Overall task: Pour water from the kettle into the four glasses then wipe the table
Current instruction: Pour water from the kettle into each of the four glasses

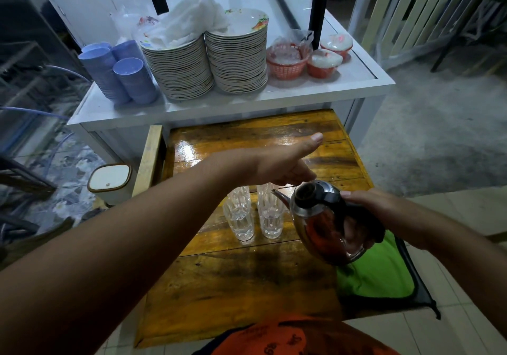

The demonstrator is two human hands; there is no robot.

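Note:
A steel kettle with a black lid and handle is held tilted over the wooden table, its spout pointing left at the glasses. My right hand grips the handle. My left hand reaches across from the left, thumb stuck out, fingers bent down onto the far edge of the kettle's lid. Four clear ribbed glasses stand close together in a square just left of the spout. I cannot tell how much water they hold. A green cloth lies at the table's right edge, under the kettle.
Behind the table stands a white cart with two tall plate stacks, blue cups and red baskets. A small white bin sits on the floor at the left. Beside the table on the right is tiled and concrete floor.

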